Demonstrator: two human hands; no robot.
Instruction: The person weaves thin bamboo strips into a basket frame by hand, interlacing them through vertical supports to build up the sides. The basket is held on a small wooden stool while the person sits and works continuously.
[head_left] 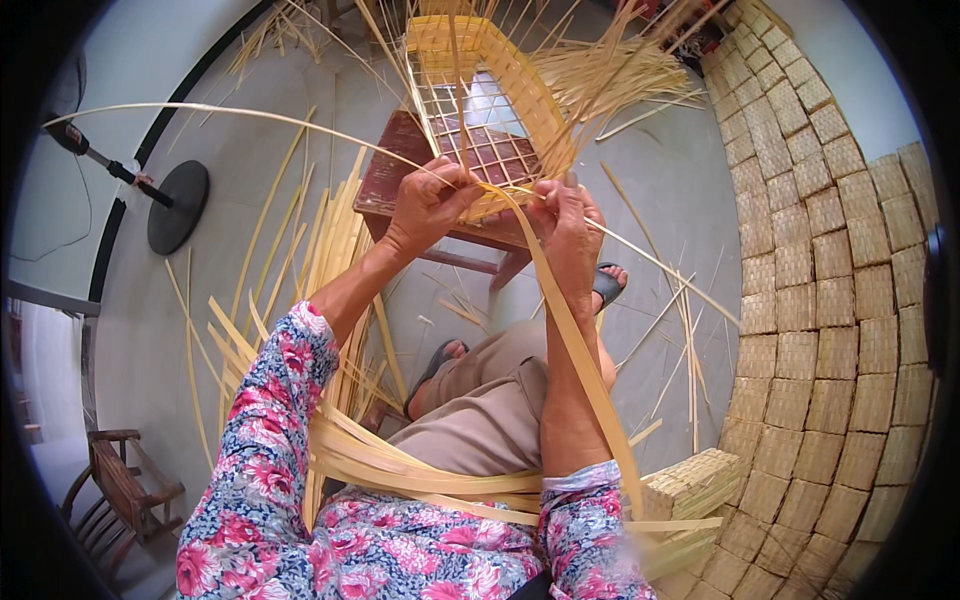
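Observation:
A partly woven bamboo basket (543, 100), with an open grid and long loose splints standing up, lies on a worn red wooden stool (393, 168). My left hand (438, 200) pinches strips at the basket's near end, where a long thin pale splint (240, 113) arches out to the left. My right hand (565, 215) is closed at the same end, gripping strips just right of the left hand; the thin splint carries on past it toward the lower right. A wide yellow strip (575, 340) hangs from between my hands across my right forearm. My fingertips partly hide the weave.
Loose bamboo strips (430, 475) lie across my lap, beside me and on the grey floor (650, 230). A black stand (178, 205) and small wooden chair (115, 470) are at left. Stacked woven blocks (820, 300) line the right side. Another splint pile (610, 85) lies behind the basket.

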